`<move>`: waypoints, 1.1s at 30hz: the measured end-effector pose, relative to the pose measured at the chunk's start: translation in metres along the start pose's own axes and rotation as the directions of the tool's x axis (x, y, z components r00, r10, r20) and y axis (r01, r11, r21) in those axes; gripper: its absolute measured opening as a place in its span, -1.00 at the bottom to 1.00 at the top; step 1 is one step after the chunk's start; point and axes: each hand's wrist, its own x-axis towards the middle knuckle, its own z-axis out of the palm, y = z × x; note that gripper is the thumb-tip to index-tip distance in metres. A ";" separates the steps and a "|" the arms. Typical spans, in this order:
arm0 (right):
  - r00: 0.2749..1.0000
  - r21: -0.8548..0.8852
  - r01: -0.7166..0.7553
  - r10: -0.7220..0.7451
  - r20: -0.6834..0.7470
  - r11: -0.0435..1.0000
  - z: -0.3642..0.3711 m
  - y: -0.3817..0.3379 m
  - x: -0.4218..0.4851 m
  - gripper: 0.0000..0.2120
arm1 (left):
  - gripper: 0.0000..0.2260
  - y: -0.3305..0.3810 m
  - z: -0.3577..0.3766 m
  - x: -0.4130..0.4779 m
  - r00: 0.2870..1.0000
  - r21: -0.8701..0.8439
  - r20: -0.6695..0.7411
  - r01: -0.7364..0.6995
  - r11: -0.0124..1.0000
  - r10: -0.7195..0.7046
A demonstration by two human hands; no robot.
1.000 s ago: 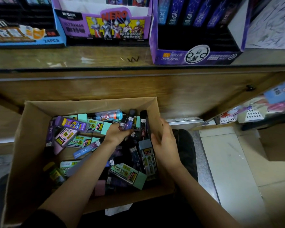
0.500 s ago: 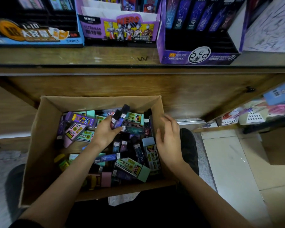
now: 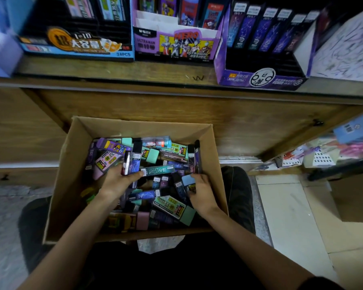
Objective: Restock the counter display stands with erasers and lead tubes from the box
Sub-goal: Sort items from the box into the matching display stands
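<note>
**Stationery box below the counter.** One cardboard box (image 3: 71, 185) is sitting on the person's lap under the counter (image 3: 113, 74). It is holding a mixed heap (image 3: 168, 206) of stock too jumbled to count. The left hand (image 3: 118, 183) is grasping two lead tubes (image 3: 131, 164), tilting them up out of the heap. The right hand (image 3: 202, 193) is curling its fingers around one pale blue eraser (image 3: 188, 181). Three display stands (image 3: 260, 78) are standing side by side on the counter.

The cardboard box (image 3: 71, 174) is plain brown. The mint eraser (image 3: 154, 155) is pale green, the blue eraser (image 3: 188, 181) sky-coloured. The lead tube (image 3: 134, 164) is blue-purple with thin constellation lines.
</note>
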 end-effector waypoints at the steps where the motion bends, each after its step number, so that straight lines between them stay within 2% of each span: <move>1: 1.000 -0.010 -0.017 0.017 -0.016 1.000 0.001 0.000 0.001 -0.44 | -0.85 0.000 -0.001 -0.002 1.000 -0.017 -0.001 0.022 1.000 -0.022; 5: 0.997 -0.171 -0.074 0.069 -0.037 0.983 0.010 -0.008 0.006 -0.37 | -0.82 0.000 -0.003 -0.009 0.999 -0.077 0.005 0.044 0.996 -0.044; 8: 0.995 -0.188 -0.094 0.089 -0.035 0.978 0.008 -0.014 0.012 -0.37 | -0.85 0.002 -0.006 -0.013 0.999 -0.105 0.007 0.043 0.994 -0.043; 10: 0.996 -0.135 -0.092 0.089 -0.028 0.987 0.004 -0.014 0.018 -0.44 | -0.85 0.003 -0.007 -0.014 0.999 -0.112 0.016 0.041 0.993 -0.039; 13: 0.994 0.024 -0.106 0.106 0.032 0.994 -0.004 -0.016 0.024 -0.65 | -0.82 0.006 -0.006 -0.019 0.999 -0.140 0.032 0.020 0.990 -0.015; 16: 0.993 0.195 -0.091 0.074 0.093 0.977 -0.012 -0.019 0.028 -0.70 | -0.78 0.012 -0.005 -0.023 1.000 -0.209 0.012 0.007 0.978 -0.005; 19: 0.999 0.473 -0.038 0.033 0.019 0.880 -0.028 -0.030 0.022 -0.72 | -0.84 0.024 -0.005 -0.025 0.999 -0.327 -0.040 0.003 0.945 -0.017; 21: 0.999 0.696 -0.021 0.043 -0.014 0.718 -0.042 -0.039 0.014 -0.77 | -0.87 0.034 -0.004 -0.026 0.997 -0.394 -0.076 -0.013 0.919 -0.019; 23: 0.999 0.862 -0.027 -0.006 0.035 0.506 -0.055 -0.050 0.005 -0.83 | -0.84 0.044 -0.003 -0.027 0.994 -0.435 -0.108 -0.024 0.900 -0.025; 25: 0.987 0.935 -0.065 -0.116 0.112 0.349 -0.065 -0.065 -0.004 -0.83 | -0.83 0.053 0.001 -0.029 0.993 -0.440 -0.119 -0.046 0.897 -0.008; 27: 0.975 0.962 -0.074 -0.182 0.125 0.263 -0.068 -0.084 -0.011 -0.75 | -0.86 0.062 0.007 -0.032 0.993 -0.429 -0.117 -0.082 0.900 0.034; 29: 0.983 0.972 -0.023 -0.173 0.065 0.233 -0.066 -0.100 -0.014 -0.78 | -0.87 0.070 0.013 -0.037 0.993 -0.418 -0.099 -0.102 0.903 0.066; 33: 0.990 0.909 0.112 -0.120 -0.069 0.401 -0.068 -0.117 -0.015 -0.85 | -0.90 0.080 0.012 -0.044 0.995 -0.409 -0.024 -0.098 0.907 0.096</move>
